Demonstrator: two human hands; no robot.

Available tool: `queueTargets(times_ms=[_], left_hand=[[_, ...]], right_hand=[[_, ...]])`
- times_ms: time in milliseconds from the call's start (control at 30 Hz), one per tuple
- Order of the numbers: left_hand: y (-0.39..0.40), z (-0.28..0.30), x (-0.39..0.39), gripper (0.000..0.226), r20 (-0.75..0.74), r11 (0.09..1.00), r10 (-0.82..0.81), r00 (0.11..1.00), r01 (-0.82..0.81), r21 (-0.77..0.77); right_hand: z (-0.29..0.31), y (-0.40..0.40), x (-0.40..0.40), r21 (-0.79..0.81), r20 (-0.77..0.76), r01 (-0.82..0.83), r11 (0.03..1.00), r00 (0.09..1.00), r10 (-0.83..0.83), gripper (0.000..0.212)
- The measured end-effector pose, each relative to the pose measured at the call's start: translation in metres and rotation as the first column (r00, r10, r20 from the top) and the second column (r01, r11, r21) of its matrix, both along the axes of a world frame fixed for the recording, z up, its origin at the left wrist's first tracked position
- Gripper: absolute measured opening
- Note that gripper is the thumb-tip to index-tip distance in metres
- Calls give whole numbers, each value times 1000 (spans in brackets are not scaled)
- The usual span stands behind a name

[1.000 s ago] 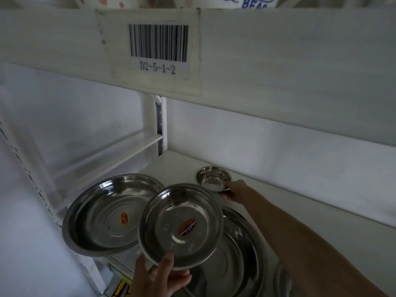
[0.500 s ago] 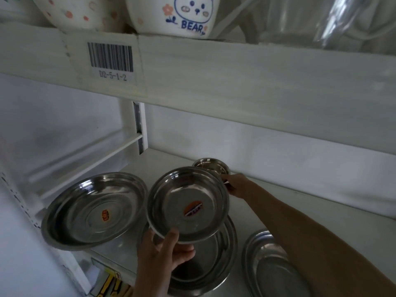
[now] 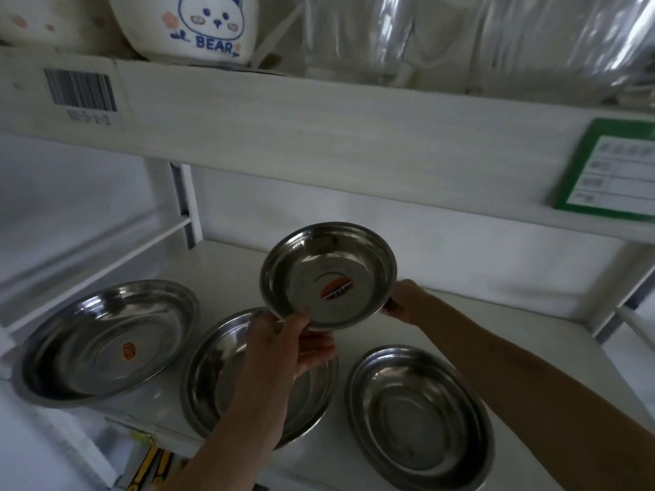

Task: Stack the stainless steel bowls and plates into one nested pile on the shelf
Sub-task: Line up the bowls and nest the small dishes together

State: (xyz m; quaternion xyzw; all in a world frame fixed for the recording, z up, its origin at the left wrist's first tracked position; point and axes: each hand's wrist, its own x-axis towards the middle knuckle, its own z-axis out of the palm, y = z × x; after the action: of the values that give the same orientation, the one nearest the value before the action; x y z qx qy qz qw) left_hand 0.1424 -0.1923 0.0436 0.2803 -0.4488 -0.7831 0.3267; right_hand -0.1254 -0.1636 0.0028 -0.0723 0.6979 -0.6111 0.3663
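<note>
Nearest on the white shelf (image 3: pixel 524 352) lie three steel dishes: an oval plate (image 3: pixel 418 416) at right, a round plate (image 3: pixel 212 370) in the middle, a wide dish (image 3: pixel 102 341) at left. Above the round plate, the left hand (image 3: pixel 287 349) has its grip clamped on the near rim of a small steel bowl (image 3: pixel 328 276), tilted toward the camera. The right hand (image 3: pixel 404 301) pinches the bowl's far right edge; behind stands the shelf's white back wall (image 3: pixel 460 249).

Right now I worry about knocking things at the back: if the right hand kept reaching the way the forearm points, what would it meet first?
The right hand already touches the held bowl at its right rim. Beyond it, probably the shelf's white back wall; depth is unclear.
</note>
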Motion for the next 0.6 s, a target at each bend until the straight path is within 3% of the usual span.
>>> queueTargets(times_ms=[300,600], left_hand=[[43,10,-30,26,8,993,-113,994,113,23],[98,6,-52,38,51,973,-230,972,228,41]], right_hand=[[6,81,-19,-37,37,74,997,997,-73,32],[1,179,-29,6,13,237,972,972,-237,31]])
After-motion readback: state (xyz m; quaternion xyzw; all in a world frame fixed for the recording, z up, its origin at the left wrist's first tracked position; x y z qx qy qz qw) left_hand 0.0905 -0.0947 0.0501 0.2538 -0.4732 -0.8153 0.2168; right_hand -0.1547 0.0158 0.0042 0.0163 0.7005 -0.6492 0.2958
